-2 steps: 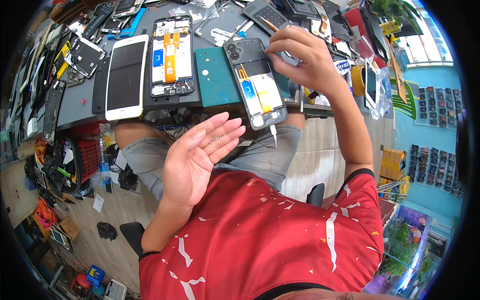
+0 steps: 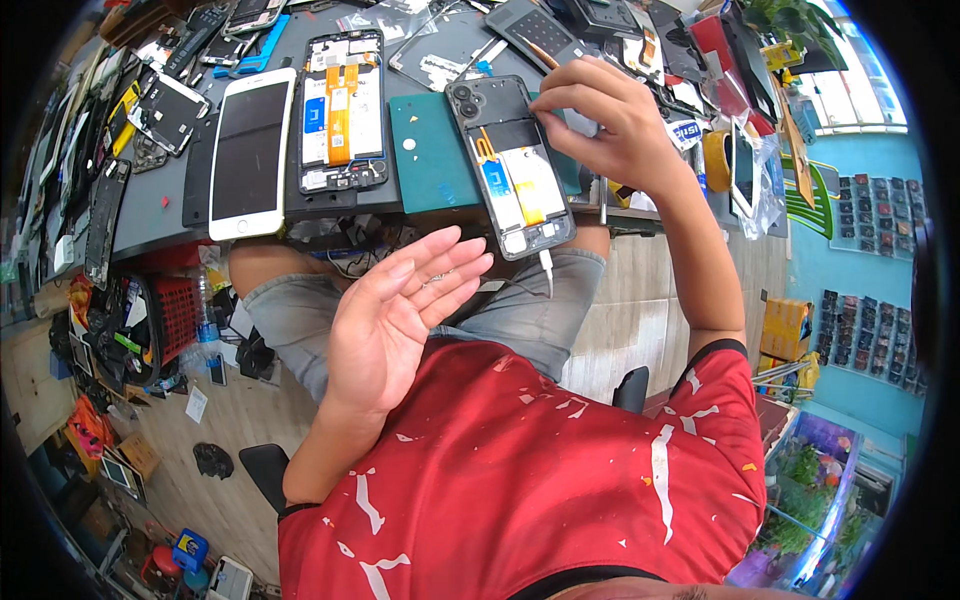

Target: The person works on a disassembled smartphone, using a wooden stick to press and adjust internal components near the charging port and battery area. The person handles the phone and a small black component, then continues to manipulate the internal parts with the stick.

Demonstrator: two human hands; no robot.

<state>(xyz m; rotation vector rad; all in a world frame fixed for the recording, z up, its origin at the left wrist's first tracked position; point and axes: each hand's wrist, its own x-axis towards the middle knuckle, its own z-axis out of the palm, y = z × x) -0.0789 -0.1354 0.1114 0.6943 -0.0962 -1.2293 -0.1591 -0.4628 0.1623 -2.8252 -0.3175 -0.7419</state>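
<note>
An opened smartphone (image 2: 515, 175) lies tilted on a green mat (image 2: 425, 160), its lower end over the table's front edge. Its back cover is off, with a blue sticker and yellow flex cables showing inside; a white cable plugs into its bottom. At its upper right edge, my right hand (image 2: 610, 125) has thumb and index finger closed on the rim. What lies under that palm is hidden. My left hand (image 2: 390, 320) hovers empty over my lap, palm turned up and fingers stretched. A second opened phone (image 2: 343, 120) and a white phone (image 2: 252, 155) lie left of the mat.
Phone parts, frames and tools crowd the dark table (image 2: 150, 225). A calculator (image 2: 530, 35) sits at the back, a roll of yellow tape (image 2: 716, 160) on the right. A red basket (image 2: 178, 318) stands below on the left. Chair armrests flank me.
</note>
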